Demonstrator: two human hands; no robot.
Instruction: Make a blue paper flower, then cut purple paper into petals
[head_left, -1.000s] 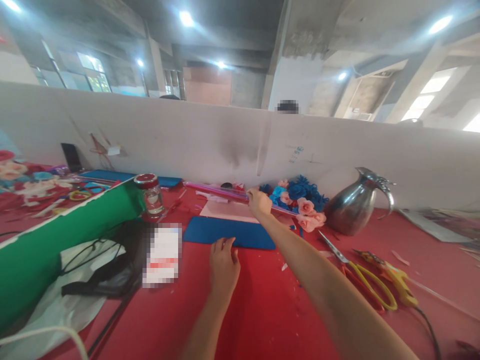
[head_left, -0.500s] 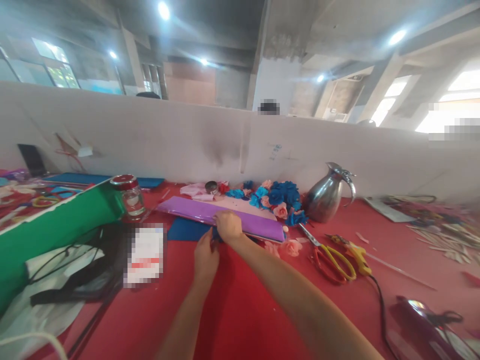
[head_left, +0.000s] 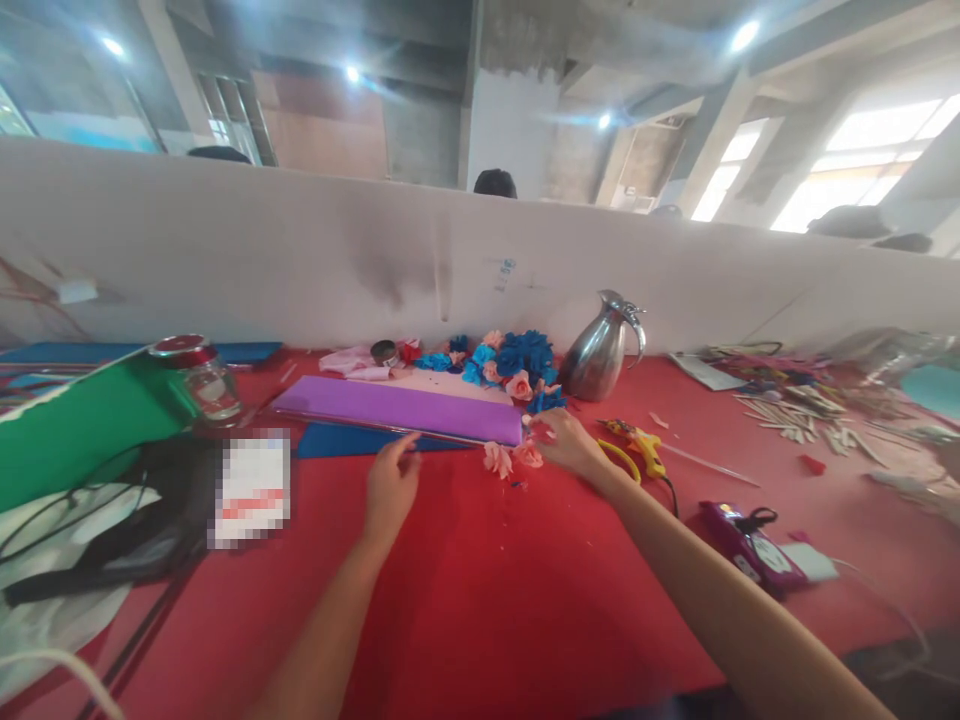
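A: Head view, the only one. What differs from half a second ago?

B: Then both hands were together at the near edge of the purple sheet (head_left: 397, 411), the right one pressing on it. Now they have parted. The left hand (head_left: 390, 487) lies low on the red surface (head_left: 480, 600), fingers stretched loosely toward the sheet's near edge and the blue sheet (head_left: 352, 441) under it; its grip is slack and holds nothing. The right hand (head_left: 568, 443) has gone rightward to the small pink paper flowers (head_left: 511, 457), which lie loose just off the purple sheet's right end.

A: Does the right hand hold one?

B: I cannot tell. Its fingers curl over the spot just beside the flowers, but whether they pinch anything is hidden.

A: What does the shift mean for the work?

B: My judgement: the purple sheet has been laid down and let go, and attention is on the flowers.

A: How does the sheet look?

B: Long, flat, smooth, lying across the surface over the blue sheet, slightly angled.

A: And around it?

B: A heap of blue and pink flowers (head_left: 517, 360) behind, a steel jug (head_left: 598, 352) beside that, a yellow glue gun (head_left: 637, 445) near the right wrist, a glass jar (head_left: 206, 380) and green roll (head_left: 82, 425) to the left.
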